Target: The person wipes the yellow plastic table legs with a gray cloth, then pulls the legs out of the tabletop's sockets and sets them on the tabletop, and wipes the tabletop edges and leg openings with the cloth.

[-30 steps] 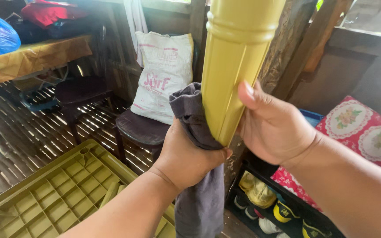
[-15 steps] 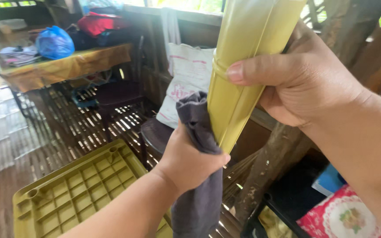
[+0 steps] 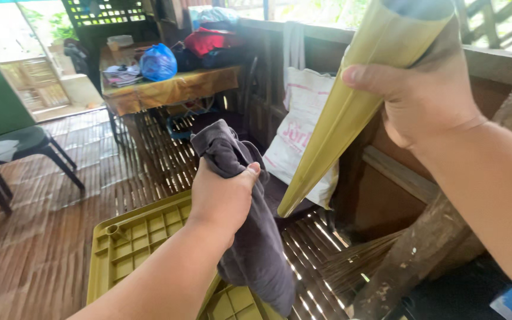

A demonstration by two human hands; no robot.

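Slatted bamboo floor [image 3: 149,154], wooden wall [image 3: 386,195], cloth-covered table [image 3: 167,89] bearing clutter, dark chair [image 3: 13,148] at left, daylight entering through lattice window [image 3: 99,12].

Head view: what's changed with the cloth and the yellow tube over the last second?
The left hand has pulled the grey cloth off the yellow tube; a second ago it was wrapped against the tube, now there is a gap. The tube has tilted, lower end swinging left. The right hand still grips the tube, the left still holds the cloth.
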